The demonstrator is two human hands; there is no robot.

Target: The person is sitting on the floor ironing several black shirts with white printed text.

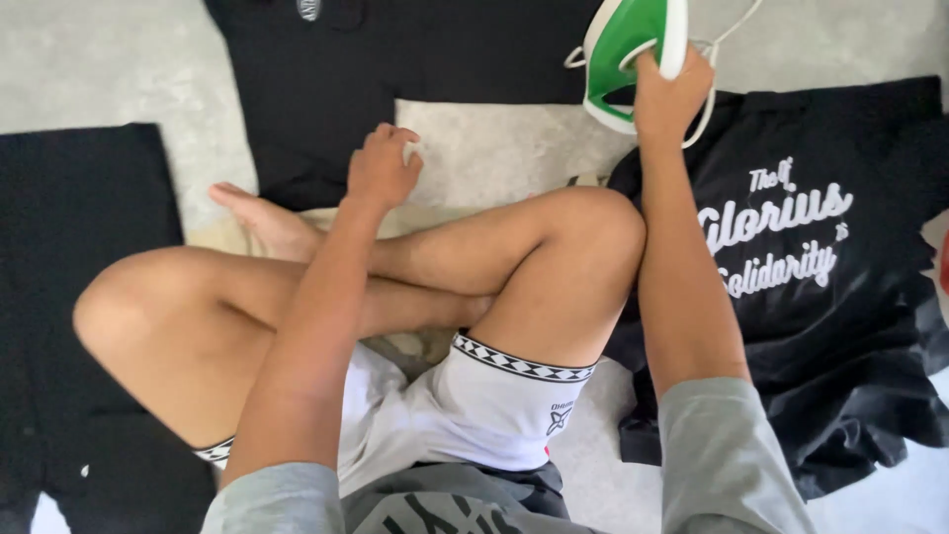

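My right hand [670, 97] grips the handle of a green and white clothes iron [625, 49], held at the top right above the floor. My left hand [381, 166] rests with curled fingers on the corner of a grey cloth [504, 148] spread on the floor ahead of my crossed legs. It pinches the cloth's near left edge. A black garment [395, 59] lies just beyond the grey cloth.
A black T-shirt with white lettering [820, 257] lies crumpled to the right of my knee. Another folded black garment [79, 218] lies at the left. The iron's white cord [727, 30] loops at the top right. Pale carpet [109, 69] covers the floor.
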